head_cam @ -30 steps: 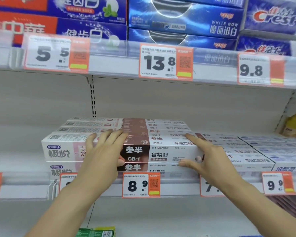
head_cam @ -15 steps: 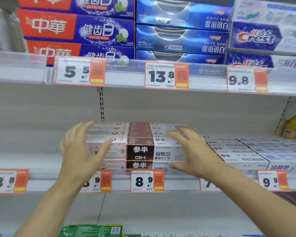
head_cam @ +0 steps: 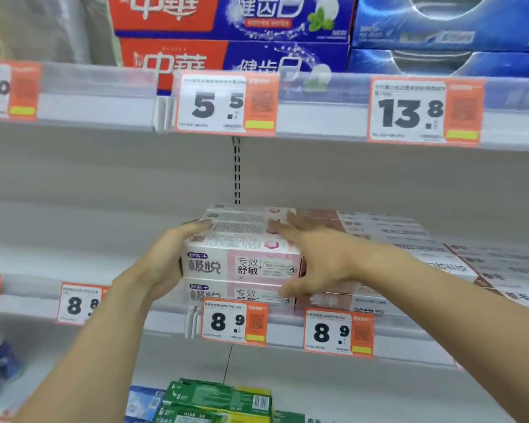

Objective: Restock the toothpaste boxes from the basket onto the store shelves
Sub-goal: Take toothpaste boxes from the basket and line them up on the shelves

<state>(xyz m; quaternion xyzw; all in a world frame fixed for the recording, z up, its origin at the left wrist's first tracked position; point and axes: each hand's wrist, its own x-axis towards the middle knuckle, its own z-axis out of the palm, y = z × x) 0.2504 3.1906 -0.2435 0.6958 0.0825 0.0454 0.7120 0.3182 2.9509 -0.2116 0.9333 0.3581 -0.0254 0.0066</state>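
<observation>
A two-high stack of pink-and-white toothpaste boxes [head_cam: 242, 265] stands at the front of the middle shelf [head_cam: 129, 309]. My left hand [head_cam: 162, 264] presses flat against the stack's left end, its fingertips reaching the top edge. My right hand [head_cam: 318, 257] lies over the stack's right end, fingers stretched across the top box and thumb low on the front. Directly right of this stack sit brown-and-white toothpaste boxes [head_cam: 379, 230], touching it. Neither hand has lifted a box.
Orange price tags [head_cam: 232, 322] line the shelf rail. Red-and-blue boxes [head_cam: 226, 53] and dark blue boxes [head_cam: 440, 32] fill the upper shelf. Green toothpaste boxes [head_cam: 217, 398] and a light blue box lie at the bottom edge. The shelf left of the pink stack is bare.
Both hands left the brown-and-white stack and shifted left onto the pink-and-white stack, one at each end. The view also swung left and closer.
</observation>
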